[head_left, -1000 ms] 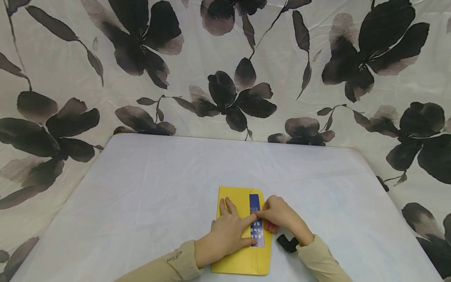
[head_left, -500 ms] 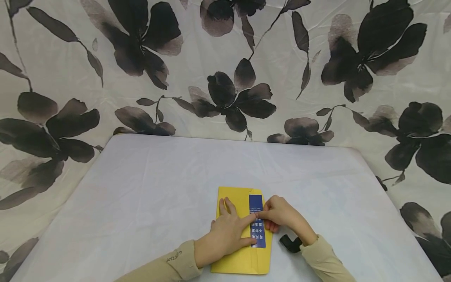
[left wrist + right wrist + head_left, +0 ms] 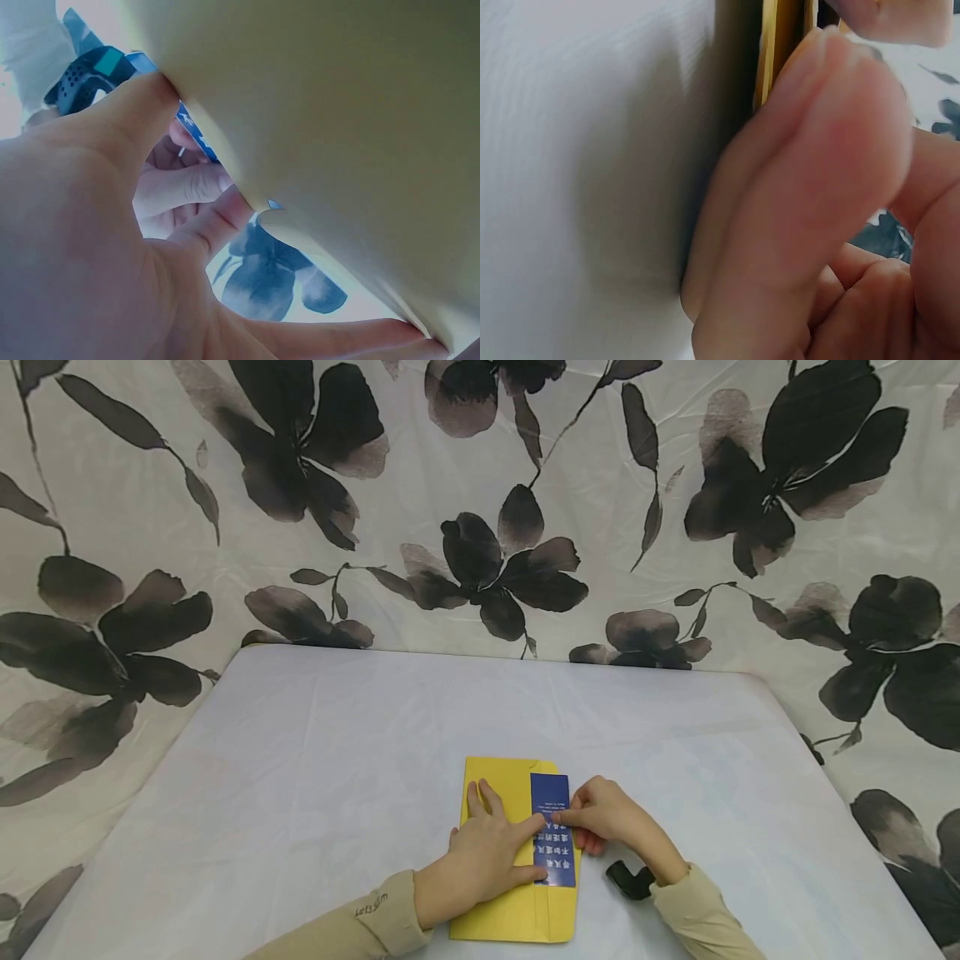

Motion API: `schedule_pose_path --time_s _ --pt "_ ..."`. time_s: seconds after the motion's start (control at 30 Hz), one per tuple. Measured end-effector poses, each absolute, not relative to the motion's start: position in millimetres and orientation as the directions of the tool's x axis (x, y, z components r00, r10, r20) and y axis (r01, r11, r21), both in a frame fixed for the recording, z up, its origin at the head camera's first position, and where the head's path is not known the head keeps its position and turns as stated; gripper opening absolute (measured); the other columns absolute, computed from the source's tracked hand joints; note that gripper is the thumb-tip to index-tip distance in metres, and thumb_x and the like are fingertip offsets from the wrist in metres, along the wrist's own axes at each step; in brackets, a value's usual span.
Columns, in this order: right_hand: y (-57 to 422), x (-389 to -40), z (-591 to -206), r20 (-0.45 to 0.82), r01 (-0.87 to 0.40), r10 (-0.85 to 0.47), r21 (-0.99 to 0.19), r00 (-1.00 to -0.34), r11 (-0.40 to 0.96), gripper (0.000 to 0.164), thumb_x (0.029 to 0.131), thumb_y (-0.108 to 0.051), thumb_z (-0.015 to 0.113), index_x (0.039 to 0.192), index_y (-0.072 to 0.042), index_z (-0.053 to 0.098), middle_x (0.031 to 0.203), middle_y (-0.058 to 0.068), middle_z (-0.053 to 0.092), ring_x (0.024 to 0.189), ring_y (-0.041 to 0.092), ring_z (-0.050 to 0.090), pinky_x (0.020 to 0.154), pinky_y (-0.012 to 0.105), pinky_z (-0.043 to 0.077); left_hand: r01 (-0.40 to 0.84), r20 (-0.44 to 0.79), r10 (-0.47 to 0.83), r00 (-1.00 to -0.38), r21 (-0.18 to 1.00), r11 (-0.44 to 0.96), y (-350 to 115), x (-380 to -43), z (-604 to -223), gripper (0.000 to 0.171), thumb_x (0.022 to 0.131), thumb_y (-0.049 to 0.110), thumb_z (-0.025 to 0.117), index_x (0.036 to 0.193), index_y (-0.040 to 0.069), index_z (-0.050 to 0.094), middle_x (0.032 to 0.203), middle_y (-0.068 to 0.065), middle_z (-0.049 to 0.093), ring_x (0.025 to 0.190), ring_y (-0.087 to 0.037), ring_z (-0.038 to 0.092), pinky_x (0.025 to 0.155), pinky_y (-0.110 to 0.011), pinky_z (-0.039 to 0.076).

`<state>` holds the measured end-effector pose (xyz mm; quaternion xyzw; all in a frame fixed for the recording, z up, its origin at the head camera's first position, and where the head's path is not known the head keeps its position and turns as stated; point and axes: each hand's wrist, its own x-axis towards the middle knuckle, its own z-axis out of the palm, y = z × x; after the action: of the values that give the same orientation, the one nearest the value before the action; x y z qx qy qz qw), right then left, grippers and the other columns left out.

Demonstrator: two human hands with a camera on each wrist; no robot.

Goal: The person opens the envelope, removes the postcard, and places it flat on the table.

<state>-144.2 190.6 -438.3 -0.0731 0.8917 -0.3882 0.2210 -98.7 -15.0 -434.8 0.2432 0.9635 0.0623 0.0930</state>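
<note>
A yellow paper envelope point(image 3: 502, 918) lies on the table in the head view. Along its right side shows a blue card point(image 3: 551, 787) with white printed characters, its left part hidden under the yellow paper. My left hand point(image 3: 483, 857) rests spread on the envelope, with thumb and index fingertips right at the paper's edge beside the card. My right hand point(image 3: 615, 817) pinches the card's right edge, thumb on top and the other fingers curled at the side. In the left wrist view the envelope point(image 3: 337, 112) fills the upper right, a strip of blue card point(image 3: 196, 135) beside it.
The white-covered table point(image 3: 337, 735) spreads around the envelope. A patterned floral cloth point(image 3: 630, 510) hangs behind it. A black curved device point(image 3: 630, 881) sits at the right wrist.
My right hand has moved slightly right with the card's edge, and a wider strip of blue card shows beyond the yellow paper. My left hand and the envelope have stayed put.
</note>
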Motion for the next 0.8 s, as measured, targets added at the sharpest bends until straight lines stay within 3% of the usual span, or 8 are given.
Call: schedule_pose_path --time_s 0.8 --pt "216.2 -145.5 -438.4 -0.334 0.041 -0.320 -0.746 -0.887 0.664 0.035 0.088 -0.023 0.076 0.067 -0.005 0.056 0.050 0.000 0.057 0.040 0.010 0.054 0.042 0.027 0.048 0.455 -0.154 0.478 -0.865 0.167 0.875 -14.6 -99.0 -435.7 0.060 0.081 0.072 0.062 0.127 0.036 0.051 0.141 -0.047 0.030 0.130 -0.066 0.031 0.059 -0.056 0.056"
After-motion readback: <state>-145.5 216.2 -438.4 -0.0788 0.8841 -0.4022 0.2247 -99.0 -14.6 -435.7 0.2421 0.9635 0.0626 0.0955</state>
